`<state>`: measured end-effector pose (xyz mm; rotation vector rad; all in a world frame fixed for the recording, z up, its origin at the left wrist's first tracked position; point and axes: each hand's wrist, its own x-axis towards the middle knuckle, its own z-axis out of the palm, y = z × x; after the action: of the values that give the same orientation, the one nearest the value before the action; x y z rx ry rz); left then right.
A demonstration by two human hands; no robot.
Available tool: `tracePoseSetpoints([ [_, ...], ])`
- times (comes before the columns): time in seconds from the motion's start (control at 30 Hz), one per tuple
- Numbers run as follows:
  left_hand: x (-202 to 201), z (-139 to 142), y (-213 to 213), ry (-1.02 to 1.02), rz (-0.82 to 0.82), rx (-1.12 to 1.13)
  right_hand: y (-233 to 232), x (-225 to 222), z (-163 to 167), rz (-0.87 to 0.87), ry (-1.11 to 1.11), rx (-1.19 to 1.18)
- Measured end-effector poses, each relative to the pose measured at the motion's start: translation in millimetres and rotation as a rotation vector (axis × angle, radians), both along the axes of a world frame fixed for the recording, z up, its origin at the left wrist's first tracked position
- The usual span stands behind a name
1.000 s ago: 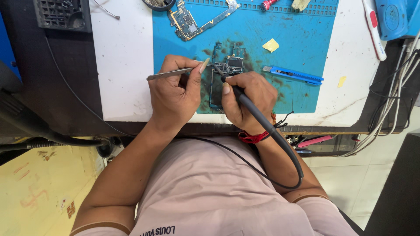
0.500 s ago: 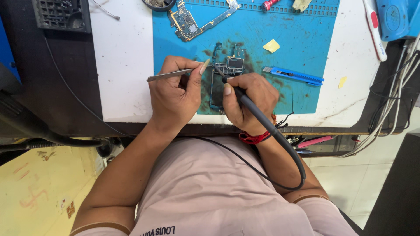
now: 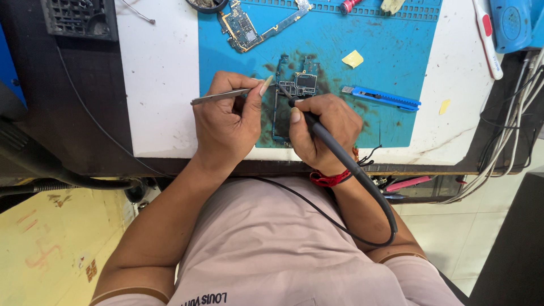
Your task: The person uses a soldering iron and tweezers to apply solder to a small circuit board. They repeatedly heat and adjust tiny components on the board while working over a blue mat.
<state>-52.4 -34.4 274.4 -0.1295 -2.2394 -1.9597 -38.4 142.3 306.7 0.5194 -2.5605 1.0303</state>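
My left hand (image 3: 226, 122): pinching metal tweezers (image 3: 218, 97), tips toward the circuit board (image 3: 294, 93). My right hand (image 3: 323, 130): gripping a soldering iron (image 3: 317, 127), tip on the board, which lies on the blue mat (image 3: 385, 51). Beside it: blue utility knife (image 3: 381, 97).

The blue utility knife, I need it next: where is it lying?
In the head view, the blue utility knife lies on the blue mat, just right of the circuit board and up-right of the right hand.
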Motion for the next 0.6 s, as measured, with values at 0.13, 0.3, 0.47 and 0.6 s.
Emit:
tracePoseSetpoints([
  [0.13, 0, 4, -3, -0.008, 0.007, -0.004, -2, 1, 5, 0.002, 0.003, 0.003],
  [0.3, 0, 4, -3, -0.019, 0.007, -0.009, -3, 0, 4, -0.001, 0.013, 0.006],
  [0.47, 2, 0, -2, -0.034, 0.026, -0.023, -1, 2, -2, -0.007, 0.011, 0.007],
  [0.6, 5, -7, -2, -0.007, 0.028, -0.051, 2, 7, -8, -0.006, 0.019, -0.004],
])
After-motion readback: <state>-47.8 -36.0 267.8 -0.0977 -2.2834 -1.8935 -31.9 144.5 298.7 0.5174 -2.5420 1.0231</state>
